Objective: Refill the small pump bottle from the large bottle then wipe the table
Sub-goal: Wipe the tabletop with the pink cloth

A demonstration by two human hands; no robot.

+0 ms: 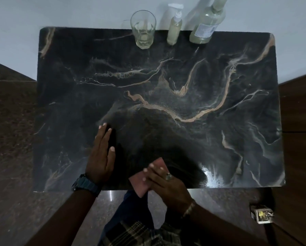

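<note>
Dark marble table [219, 96] is pressed by the flat left hand [100, 157]; a reddish cloth [141, 183] is held under the right hand [164, 181], fingers straight. Small pump bottle [174, 31] and large bottle [205, 27] are lined along the far edge, where they could be toppled by a broad wipe.

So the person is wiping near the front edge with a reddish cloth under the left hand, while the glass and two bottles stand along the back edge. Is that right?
Not quite: the head view shows the reddish cloth under the right hand, not the left. The left hand lies flat on the table beside it. The glass, small pump bottle and large bottle do stand along the back edge.
</note>
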